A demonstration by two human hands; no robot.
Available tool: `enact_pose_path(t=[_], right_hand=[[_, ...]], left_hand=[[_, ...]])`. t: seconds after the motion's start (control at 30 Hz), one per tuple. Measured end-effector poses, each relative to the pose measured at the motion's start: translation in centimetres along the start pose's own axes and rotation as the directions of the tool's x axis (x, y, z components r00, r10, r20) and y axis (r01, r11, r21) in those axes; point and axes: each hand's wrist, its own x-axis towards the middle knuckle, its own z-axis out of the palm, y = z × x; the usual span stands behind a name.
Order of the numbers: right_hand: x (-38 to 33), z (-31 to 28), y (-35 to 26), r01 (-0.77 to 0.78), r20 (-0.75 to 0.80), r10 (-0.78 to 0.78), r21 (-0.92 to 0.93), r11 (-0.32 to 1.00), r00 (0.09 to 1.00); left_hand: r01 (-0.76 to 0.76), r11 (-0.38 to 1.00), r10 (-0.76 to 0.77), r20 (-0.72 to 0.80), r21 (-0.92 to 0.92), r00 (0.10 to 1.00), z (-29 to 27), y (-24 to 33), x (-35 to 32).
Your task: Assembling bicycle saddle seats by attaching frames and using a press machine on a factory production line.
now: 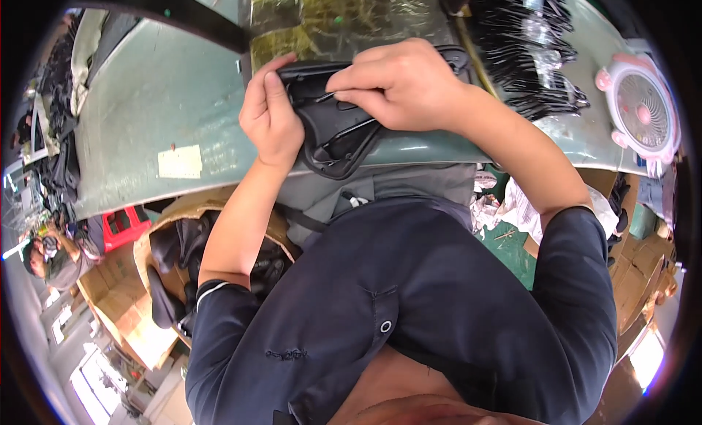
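While both hands grip it at the near edge of the desk (139, 118), a black moulded plastic part (333, 129) sits between them, its lower end hanging just over the desk's rim above the person's lap. The left hand (270, 114) stands upright with the wrist bent back, thumb pressed along the part's left upper corner and fingers curled behind it, closed on the piece. Its forearm rises from the lower left, bare below a dark rolled sleeve. The right hand (398, 85) lies palm down across the top of the part, knuckles toward the camera, fingers bent and pinching the upper edge near the left thumb; it too is closed on the piece. Its forearm runs off to the right and down, elbow bent sharply.

Just beyond the hands lies a clear plastic sheet (344, 19) over something greenish. To the right, a heap of black parts in clear wrapping (526, 48) rests on the desk, and farther right stands a small pink and white fan (643, 111). Below the desk on the left, a cardboard box (172, 246) holds more black pieces.
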Motion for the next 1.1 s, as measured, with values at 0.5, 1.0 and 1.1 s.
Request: enact_pose_path(t=[0.5, 1.0, 1.1], right_hand=[[2.6, -3.2, 1.6, 0.278, -0.176, -0.394, -0.462, 0.842, 0.902], [3.0, 1.8, 4.0, -0.341, -0.493, 0.165, -0.292, 0.894, 0.854], [2.5, 2.3, 4.1, -0.331, -0.512, 0.139, -0.305, 0.893, 0.848]], left_hand=[[-0.498, 0.698, 0.434, 0.25, 0.515, 0.866, -0.5, 2.5, 1.4], [-0.383, 0.752, 0.353, 0.162, 0.537, 0.921, 5.7, 1.8, 5.7], [-0.371, 0.759, 0.343, 0.156, 0.535, 0.926, 5.7, 2.2, 5.1]])
